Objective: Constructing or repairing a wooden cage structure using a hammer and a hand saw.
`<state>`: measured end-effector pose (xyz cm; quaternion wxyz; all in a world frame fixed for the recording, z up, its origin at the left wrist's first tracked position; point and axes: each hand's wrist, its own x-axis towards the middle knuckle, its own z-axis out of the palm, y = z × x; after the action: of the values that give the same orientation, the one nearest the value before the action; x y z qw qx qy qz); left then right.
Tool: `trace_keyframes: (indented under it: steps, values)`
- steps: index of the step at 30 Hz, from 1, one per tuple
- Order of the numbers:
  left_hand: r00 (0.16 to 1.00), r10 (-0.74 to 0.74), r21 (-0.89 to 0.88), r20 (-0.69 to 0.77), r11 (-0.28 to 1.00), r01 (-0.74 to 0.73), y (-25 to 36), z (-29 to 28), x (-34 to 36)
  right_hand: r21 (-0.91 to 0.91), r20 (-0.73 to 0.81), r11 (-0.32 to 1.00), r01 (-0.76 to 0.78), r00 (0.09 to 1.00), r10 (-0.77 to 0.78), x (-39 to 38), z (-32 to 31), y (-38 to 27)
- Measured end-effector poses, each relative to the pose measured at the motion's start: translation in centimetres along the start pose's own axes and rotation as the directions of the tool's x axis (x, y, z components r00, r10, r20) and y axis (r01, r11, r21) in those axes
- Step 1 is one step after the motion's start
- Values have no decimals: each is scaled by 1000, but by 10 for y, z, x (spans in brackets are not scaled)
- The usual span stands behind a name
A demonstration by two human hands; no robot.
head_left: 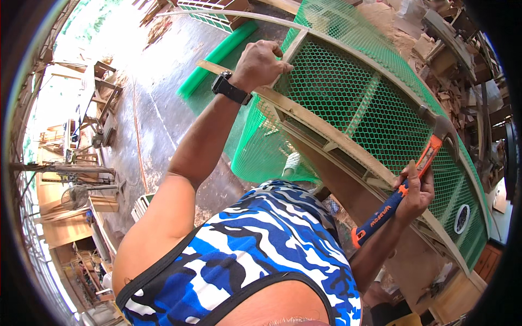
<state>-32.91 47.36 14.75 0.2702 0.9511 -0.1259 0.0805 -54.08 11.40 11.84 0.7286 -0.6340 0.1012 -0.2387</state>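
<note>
Your right hand (416,196) grips a hammer (384,214)
Your left hand (262,62) curls beside green mesh (329,76) — whether holding anything, I can't tell.

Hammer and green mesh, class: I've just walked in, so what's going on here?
A person's right hand grips a hammer by its handle, its head showing over the far side of a wooden frame covered with green mesh. Whether the head touches anything is unclear. The left hand, fingers curled, is at the frame's left end; whether it holds something can't be made out. Loose mesh hangs over the frame's near side.
</note>
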Motion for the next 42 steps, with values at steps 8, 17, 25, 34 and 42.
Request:
trace_keyframes:
  steps: [8,17,25,34,42]
  values:
    - [998,-46,-39,52,998,48,-5,0,3,-6,21,1000,-3,1000,3,1,3,-4]
    - [998,-59,1,11,998,59,4,5,1,-20,20,999,-33,999,33,1,1,-4]
    - [999,-35,102,11,994,33,-2,6,15,2,0,1000,-28,1000,28,2,6,-5]
    - [948,135,37,-288,991,-130,-5,6,138,-32,-76,998,-49,996,46,3,9,-7]
    - [988,153,297,3,943,-147,-85,76,339,32,-23,995,-91,996,92,11,20,-21]
